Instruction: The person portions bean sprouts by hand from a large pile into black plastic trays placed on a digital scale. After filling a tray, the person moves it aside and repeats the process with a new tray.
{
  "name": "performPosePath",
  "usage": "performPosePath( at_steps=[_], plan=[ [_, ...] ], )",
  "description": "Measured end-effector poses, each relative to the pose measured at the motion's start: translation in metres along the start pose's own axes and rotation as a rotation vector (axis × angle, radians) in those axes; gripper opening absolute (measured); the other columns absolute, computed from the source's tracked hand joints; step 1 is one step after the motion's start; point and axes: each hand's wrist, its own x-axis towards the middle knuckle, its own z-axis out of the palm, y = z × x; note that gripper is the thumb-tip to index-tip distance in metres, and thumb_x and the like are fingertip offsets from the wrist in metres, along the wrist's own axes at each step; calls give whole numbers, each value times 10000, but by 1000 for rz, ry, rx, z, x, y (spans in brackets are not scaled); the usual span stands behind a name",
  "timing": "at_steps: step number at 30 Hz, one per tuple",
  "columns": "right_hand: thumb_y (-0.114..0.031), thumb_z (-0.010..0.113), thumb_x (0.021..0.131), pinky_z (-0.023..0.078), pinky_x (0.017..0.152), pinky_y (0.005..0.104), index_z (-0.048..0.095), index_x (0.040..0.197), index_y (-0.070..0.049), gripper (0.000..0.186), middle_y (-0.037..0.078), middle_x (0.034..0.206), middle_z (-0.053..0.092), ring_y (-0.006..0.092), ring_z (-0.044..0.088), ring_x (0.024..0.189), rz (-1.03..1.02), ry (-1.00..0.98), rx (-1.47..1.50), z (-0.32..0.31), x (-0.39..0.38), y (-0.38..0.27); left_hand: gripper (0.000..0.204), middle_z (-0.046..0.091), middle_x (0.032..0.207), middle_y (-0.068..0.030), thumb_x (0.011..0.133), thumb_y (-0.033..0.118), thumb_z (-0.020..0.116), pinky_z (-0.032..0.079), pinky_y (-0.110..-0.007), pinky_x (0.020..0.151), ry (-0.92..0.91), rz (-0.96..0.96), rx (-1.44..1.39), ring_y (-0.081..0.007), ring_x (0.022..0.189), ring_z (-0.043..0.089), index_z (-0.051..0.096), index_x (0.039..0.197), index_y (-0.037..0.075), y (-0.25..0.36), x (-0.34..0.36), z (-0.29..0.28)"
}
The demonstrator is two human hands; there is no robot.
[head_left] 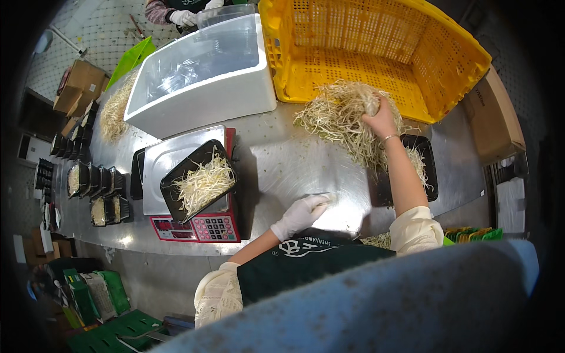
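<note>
Head view: a digital scale with a silver pan and a red housing (176, 150) stands on a shiny stainless-steel table (282, 162) and serves as the reference for all positions. A rectangular black plastic tray (203, 154) lies askew on the scale's pan and contains a portion of pale, thin bean sprouts (206, 182). The main loose heap of cream-coloured bean sprouts (338, 120) lies to the right of the scale and farther from the person. The right hand (384, 119) reaches into the top of this heap, fingers curled downward; the strands partly cover them, so how far they are closed and how much they grip cannot be told. The white-gloved left hand (302, 216) is low over the table, right of the scale, with fingers close together and slightly bent; whether they hold anything cannot be told. Well to the right of the scale, partly beneath the right forearm, a second black plastic tray (432, 183) also contains sprouts. A perforated yellow plastic crate (365, 29) stands beyond and right of the scale. A white foam box (200, 110) stands directly behind the scale. Filled black trays (100, 179) are grouped to its left.
</note>
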Motion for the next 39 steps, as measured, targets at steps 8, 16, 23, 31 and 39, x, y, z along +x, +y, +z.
performPosePath(
  at_steps=[8, 16, 23, 31, 39],
  plan=[
    [-30, 624, 684, 474, 648, 273, 440, 1166, -10, 517, 58, 919, 567, 137, 561, 738, 121, -22, 825, -95, 4, -43, 306, 516, 1245, -90, 901, 63, 465, 370, -244, 954, 292, -272, -447, -119, 1099, 499, 512, 1183, -45, -14, -65, -20],
    [-62, 633, 601, 470, 803, 310, 436, 1184, -26, 616, 135, 1020, 540, 224, 560, 902, -185, -273, -4, -77, -102, -190, 419, 518, 1214, -69, 915, 150, 479, 407, -193, 819, 513, -282, -643, -85, 965, 527, 401, 1300, 4, -5, -73, -50],
    [-463, 684, 625, 382, 922, 422, 387, 1266, -22, 833, 209, 1174, 452, 357, 474, 1064, -268, -644, -330, 61, -190, -159, 323, 568, 1038, -94, 911, 250, 504, 453, -265, 792, 574, -463, -967, -157, 902, 570, 505, 1122, 5, -31, -83, -48],
    [-235, 588, 765, 447, 832, 391, 637, 1015, -133, 275, 147, 1059, 574, 291, 543, 978, -101, -471, -398, 45, -98, -89, 308, 578, 1054, -102, 903, 136, 489, 458, -257, 787, 584, -482, -986, -163, 916, 581, 478, 1161, -31, -7, -94, -60],
    [-133, 589, 733, 486, 710, 390, 641, 814, -87, 106, 112, 811, 573, 284, 568, 859, -230, -331, -468, 52, -97, -24, 327, 560, 1116, -100, 915, 126, 463, 454, -266, 814, 570, -506, -932, -166, 952, 571, 445, 1197, -38, -15, -88, -55]
  ],
)
